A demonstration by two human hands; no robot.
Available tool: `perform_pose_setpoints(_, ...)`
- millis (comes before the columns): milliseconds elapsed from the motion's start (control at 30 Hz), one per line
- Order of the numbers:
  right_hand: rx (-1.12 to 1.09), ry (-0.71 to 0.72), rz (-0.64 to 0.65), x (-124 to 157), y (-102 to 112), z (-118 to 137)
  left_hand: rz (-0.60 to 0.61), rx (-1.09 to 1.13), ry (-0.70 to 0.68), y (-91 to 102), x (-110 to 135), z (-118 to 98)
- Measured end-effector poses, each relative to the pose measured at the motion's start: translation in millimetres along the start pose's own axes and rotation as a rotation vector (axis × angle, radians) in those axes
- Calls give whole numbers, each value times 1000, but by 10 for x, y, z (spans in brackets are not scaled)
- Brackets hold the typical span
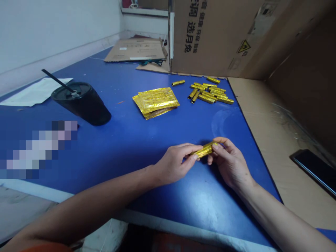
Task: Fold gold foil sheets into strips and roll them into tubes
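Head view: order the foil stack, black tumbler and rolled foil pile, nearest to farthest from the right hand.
From the right hand:
1. The rolled foil pile, straight ahead.
2. The foil stack, left of the pile.
3. The black tumbler, far left.

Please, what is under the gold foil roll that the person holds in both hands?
Under the gold foil roll, held by the left hand and right hand, is the blue table in shadow. The fingers cover part of the roll, so its underside cannot be seen.

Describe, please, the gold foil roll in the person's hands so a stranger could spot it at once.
On the blue table, find the left hand and right hand. The gold foil roll pinched between them is the only one lifted; the other rolls lie piled beyond.
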State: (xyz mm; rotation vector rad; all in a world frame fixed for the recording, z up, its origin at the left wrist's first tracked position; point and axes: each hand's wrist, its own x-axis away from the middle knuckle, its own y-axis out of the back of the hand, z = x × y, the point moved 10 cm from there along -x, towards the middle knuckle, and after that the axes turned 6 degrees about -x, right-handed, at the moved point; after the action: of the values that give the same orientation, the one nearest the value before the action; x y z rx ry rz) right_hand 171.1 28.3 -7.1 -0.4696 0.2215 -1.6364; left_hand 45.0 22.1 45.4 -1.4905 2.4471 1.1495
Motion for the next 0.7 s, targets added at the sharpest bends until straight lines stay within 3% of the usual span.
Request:
perform_pose_setpoints(367,82,107,45,14,-25,70,-3,56,117,-18,-2,149)
perform_pose_setpoints(700,168,211,123,84,-83,115,-1,364,355,-114,47,393)
